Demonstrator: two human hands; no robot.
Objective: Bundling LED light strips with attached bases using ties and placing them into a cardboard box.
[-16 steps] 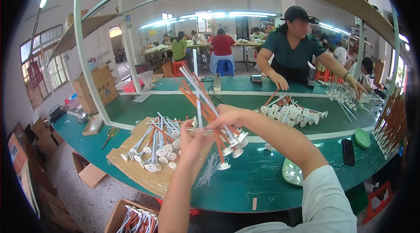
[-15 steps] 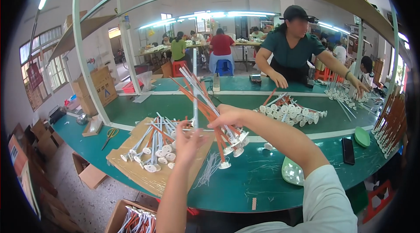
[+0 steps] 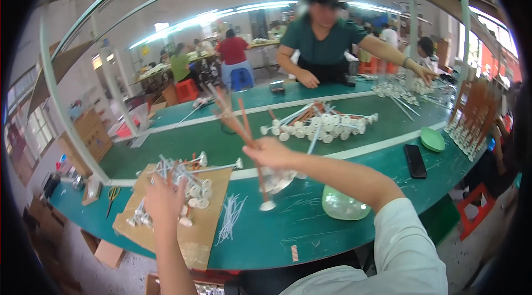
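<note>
While the right hand (image 3: pixel 271 153) holds a bunch: its fingers are curled round thin brown and silver sticks with round white ends (image 3: pixel 235 117), up above the long green surface (image 3: pixel 266 253).
Held sticks: they lean, tops up and to the left, white ends down below the hand. One brown stick hangs lower than the others.
Left hand (image 3: pixel 164 198): it is over a messy pile of silver and brown sticks with white ends (image 3: pixel 195 188). Its fingers look bent and spread, but I cannot tell if they pinch a stick.
Flat brown cardboard sheet (image 3: pixel 202 234): it lies under the pile. One silver stick pokes its white end past the right edge.
Thin white loose strips (image 3: pixel 230 220): they lie on the surface, just right of the sheet.
Pale green shiny dish (image 3: pixel 346 206): it sits near the right forearm.
Far pile of white-ended sticks (image 3: pixel 324 123): it lies past the right arm, with a co-worker's hand (image 3: pixel 307 79) behind it.
Slip trouble: I see no tie on the bunch, so a loose squeeze could let the low stick slide out.
Tangle trouble: white ends may hook together — pulling one stick could drag its neighbours off the sheet.
Bump trouble: a falling stick could scatter the strips.
</note>
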